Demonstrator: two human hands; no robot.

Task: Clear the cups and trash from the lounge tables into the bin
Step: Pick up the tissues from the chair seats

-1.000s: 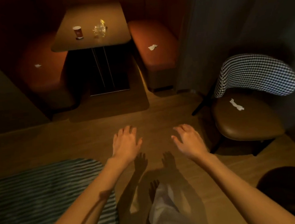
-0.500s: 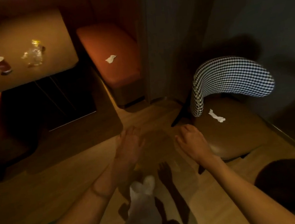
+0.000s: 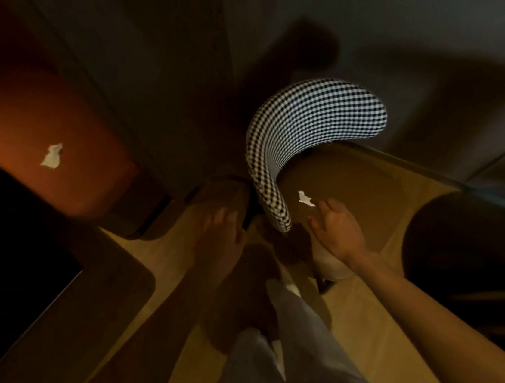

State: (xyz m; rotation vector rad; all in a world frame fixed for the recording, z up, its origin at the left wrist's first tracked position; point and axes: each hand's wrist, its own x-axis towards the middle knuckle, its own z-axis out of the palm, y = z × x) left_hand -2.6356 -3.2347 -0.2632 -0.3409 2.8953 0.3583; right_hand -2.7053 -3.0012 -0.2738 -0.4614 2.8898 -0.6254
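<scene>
Beside the orange upholstered bench (image 3: 49, 129), where one crumpled white paper scrap (image 3: 51, 156) lies, stands a brown-seated chair with a black-and-white checked backrest (image 3: 315, 115). On its seat rests a second torn white paper scrap (image 3: 305, 199); the right hand (image 3: 337, 229), fingers (image 3: 325, 206) released, reaches just beside it. Left of the chair, the left hand (image 3: 221, 235) hangs with its fingers released.

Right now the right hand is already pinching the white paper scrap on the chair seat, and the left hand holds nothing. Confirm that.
Not quite. The head view shows the right hand open, fingertips just short of the paper scrap lying on the chair seat, not pinching it. The left hand does hold nothing.
</scene>
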